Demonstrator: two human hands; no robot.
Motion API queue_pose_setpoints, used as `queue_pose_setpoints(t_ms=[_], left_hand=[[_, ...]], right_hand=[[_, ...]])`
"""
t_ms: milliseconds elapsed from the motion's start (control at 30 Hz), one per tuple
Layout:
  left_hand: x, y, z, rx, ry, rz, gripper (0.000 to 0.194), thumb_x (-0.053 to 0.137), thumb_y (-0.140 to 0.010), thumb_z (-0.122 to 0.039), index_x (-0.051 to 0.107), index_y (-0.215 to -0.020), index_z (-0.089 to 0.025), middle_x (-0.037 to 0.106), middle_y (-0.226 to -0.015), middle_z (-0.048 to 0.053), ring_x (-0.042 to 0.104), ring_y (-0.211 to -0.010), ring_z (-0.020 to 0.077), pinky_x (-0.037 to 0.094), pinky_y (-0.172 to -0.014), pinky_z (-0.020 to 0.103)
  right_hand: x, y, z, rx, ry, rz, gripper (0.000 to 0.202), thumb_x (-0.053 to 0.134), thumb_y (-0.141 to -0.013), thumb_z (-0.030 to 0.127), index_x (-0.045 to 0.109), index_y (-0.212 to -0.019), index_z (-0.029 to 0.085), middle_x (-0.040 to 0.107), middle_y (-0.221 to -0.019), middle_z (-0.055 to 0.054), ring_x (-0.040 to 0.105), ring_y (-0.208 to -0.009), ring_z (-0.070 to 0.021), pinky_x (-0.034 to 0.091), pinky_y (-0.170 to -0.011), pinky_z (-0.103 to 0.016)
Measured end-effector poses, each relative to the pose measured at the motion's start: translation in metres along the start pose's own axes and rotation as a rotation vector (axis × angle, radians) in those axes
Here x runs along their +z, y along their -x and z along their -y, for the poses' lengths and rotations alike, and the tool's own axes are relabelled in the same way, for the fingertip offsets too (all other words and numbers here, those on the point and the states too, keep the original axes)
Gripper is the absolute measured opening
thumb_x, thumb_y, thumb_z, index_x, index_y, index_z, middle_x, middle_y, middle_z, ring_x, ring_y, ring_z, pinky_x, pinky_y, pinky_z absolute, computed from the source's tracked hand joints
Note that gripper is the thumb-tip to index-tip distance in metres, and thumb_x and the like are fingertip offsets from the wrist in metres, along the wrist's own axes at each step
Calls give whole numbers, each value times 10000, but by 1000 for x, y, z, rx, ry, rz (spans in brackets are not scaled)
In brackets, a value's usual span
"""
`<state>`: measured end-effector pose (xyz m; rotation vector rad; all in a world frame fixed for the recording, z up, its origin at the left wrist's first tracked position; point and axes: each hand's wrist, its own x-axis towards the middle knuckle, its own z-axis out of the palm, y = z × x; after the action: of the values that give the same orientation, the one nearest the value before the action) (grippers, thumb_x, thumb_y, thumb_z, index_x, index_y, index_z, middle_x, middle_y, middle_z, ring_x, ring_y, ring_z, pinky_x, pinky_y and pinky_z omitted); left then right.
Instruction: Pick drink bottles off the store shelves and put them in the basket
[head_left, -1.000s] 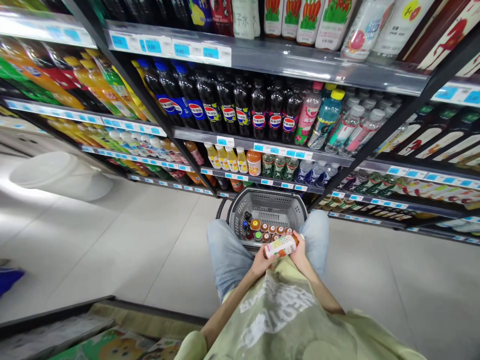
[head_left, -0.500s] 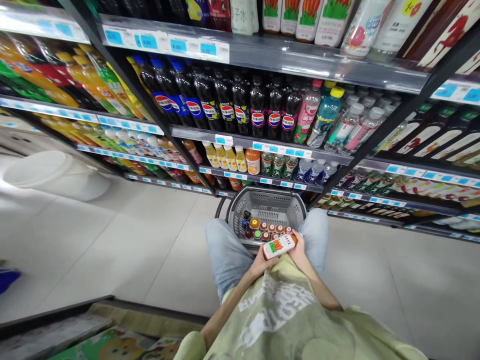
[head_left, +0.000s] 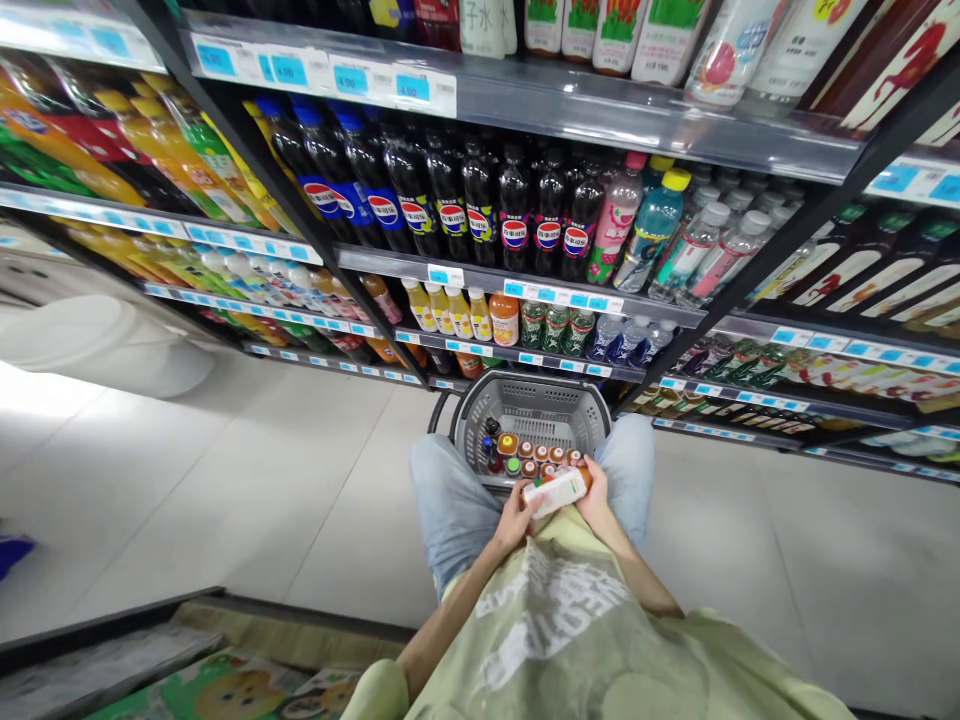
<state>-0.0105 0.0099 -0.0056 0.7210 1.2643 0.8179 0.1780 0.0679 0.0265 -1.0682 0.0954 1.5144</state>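
Note:
A bottle with a white label and orange-brown ends (head_left: 556, 492) lies nearly level over my lap, held between both hands. My left hand (head_left: 516, 518) grips its left end, and my right hand (head_left: 595, 489) is wrapped round its right end. Just beyond them the grey shopping basket (head_left: 551, 400) stands on the floor between my knees. Several bottles stand upright in it, among them one with a green cap (head_left: 513, 466), one with a yellow-centred cap (head_left: 508, 443) and dark ones at the left side.
Shelves of drinks rise in front, with dark cola bottles (head_left: 514, 215) on a middle shelf and small yellow bottles (head_left: 441, 310) lower down. A white bin (head_left: 142, 345) stands at the left. Behind me at the lower left is a display with a dark edge (head_left: 112, 625).
The bottle has been turned in my hands: the carrot picture on its label has rolled out of view and a plainer white side shows. Both hands keep hold of it.

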Motion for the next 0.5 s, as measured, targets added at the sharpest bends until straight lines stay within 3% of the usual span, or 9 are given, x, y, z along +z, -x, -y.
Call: queue_pose_setpoints(t_ms=[100, 200, 333, 500], left_hand=[[0, -1, 3, -90, 31, 14, 900, 623, -812, -959, 693, -1210, -155, 732, -724, 23, 514, -495, 143, 499, -551, 302], [-2, -1, 5, -145, 13, 110, 913, 457, -861, -1013, 751, -899, -149, 634, -516, 40, 326, -385, 115, 446, -496, 321], [-5, -2, 9, -148, 7, 115, 852, 452, -873, -1003, 682, -646, -216, 573, -431, 66, 331, -374, 126, 388, -475, 305], [-7, -6, 11, -277, 6, 92, 875, 337, -975, -910, 738, -710, -178, 560, -431, 62, 324, -394, 135, 339, -455, 276]], right_hand=[[3, 3, 3, 17, -7, -4, 378, 863, -718, 390, 513, -684, 252, 650, -667, 21, 681, -759, -236, 623, -902, -426], [5, 5, 3, 22, 0, -11, 396, 873, -705, 396, 503, -673, 258, 645, -667, 11, 681, -785, -257, 625, -902, -447], [4, 4, 2, 11, 23, -1, 388, 873, -723, 405, 517, -673, 258, 636, -665, 11, 685, -794, -257, 626, -904, -453], [2, 1, -1, -97, 250, 0, 415, 911, -702, 500, 609, -712, 215, 708, -722, -20, 683, -786, -249, 593, -787, -381]])
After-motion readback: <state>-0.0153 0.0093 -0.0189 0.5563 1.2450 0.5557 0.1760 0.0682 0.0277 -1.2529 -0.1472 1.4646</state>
